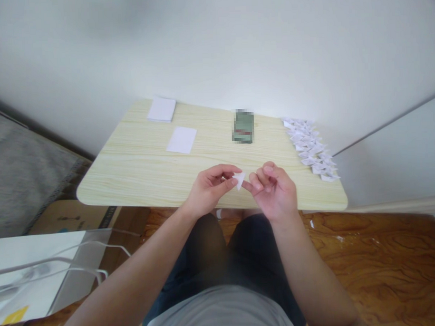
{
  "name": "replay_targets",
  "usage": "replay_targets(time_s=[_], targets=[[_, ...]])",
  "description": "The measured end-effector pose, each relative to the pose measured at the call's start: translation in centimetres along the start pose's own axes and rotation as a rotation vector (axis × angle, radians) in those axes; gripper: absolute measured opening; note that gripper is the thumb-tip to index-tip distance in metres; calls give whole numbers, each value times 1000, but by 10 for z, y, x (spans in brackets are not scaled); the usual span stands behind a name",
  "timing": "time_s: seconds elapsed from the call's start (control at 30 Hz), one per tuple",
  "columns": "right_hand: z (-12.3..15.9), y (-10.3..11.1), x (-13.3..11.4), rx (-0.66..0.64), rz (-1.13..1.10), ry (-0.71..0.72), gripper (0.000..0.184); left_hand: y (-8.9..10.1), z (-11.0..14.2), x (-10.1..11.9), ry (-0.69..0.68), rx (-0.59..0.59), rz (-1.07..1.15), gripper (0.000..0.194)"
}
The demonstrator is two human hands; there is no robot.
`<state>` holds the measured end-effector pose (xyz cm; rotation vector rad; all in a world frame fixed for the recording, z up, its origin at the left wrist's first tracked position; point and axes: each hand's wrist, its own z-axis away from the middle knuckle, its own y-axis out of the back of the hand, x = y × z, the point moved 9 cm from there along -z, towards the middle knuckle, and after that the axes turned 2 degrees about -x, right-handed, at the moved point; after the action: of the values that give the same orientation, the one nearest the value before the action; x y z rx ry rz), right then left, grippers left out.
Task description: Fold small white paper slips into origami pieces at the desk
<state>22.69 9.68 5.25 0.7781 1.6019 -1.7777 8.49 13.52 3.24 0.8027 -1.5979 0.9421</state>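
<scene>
On my remote feed the paper piece point(240, 181) was white, like the loose sheet point(181, 140); I saw a pale-yellow tabletop point(132, 173) streaked with wood grain, a grey shirt point(219, 312), and brown flooring point(388, 266) swirled with darker grain.

Head-worn camera, single view: looks forward and steeply down from above my lap point(206, 249). My left hand point(207, 189) and right hand point(277, 192) sit just below frame centre, small in a wide field. Shirt point(219, 312), behind both hands, lies nearer the lens. Beyond the hands, view spans the table point(132, 173) and reaches the wall point(213, 53).
</scene>
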Motion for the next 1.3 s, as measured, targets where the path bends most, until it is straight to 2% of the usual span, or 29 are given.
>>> replay_targets(time_s=[0.13,0.33,0.5,0.67,0.83,0.97,1.1,1.2,1.3], targets=[[-1,2,-2,-6,-50,-12,34,-1,2,3,6,-45,-113,23],[-3,6,-1,3,-82,-18,39,1,0,12,-75,-47,-289,20],[-4,9,-1,32,-6,-9,37,-1,0,13,-112,-29,-424,18],[-5,9,0,25,11,-8,38,0,-1,16,-188,-3,-399,16],[-10,9,1,55,53,2,40,2,-1,9,-111,36,-404,20],[-13,15,1,113,197,38,37,3,0,4,-67,63,-402,21],[-14,27,-6,178,602,164,21,9,-2,0,-27,87,-388,22],[-18,25,11,34,783,76,13,10,-5,0,-20,73,-376,23],[-19,24,25,-48,755,-15,12,11,-6,3,-23,76,-368,27]])
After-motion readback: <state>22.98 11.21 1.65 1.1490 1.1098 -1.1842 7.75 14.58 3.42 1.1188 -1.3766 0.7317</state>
